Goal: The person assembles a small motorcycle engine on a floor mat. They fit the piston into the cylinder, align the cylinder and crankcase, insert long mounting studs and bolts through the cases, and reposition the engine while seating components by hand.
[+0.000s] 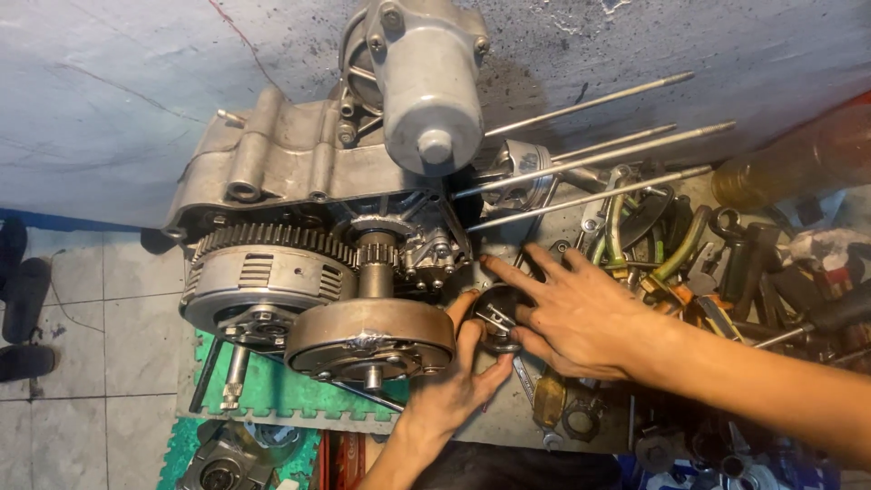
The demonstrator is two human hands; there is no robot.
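Note:
A grey motorcycle engine (299, 172) lies on the bench with its large toothed clutch gear (263, 272) and a round clutch drum (372, 336) facing me. Just right of the drum, my left hand (454, 381) comes up from below and grips a small round dark metal part (497, 318) between thumb and fingers. My right hand (562, 313) reaches in from the right, fingers spread over the same part, its fingertips touching it and pointing at the engine case. A piston (526, 168) and several long studs (599, 159) stick out to the right.
A heap of wrenches, pliers and other tools (726, 272) fills the right side. A starter motor (426, 82) sits on top of the engine. A green mat (272, 395) lies under the engine; tiled floor and dark shoes (23, 299) are at left.

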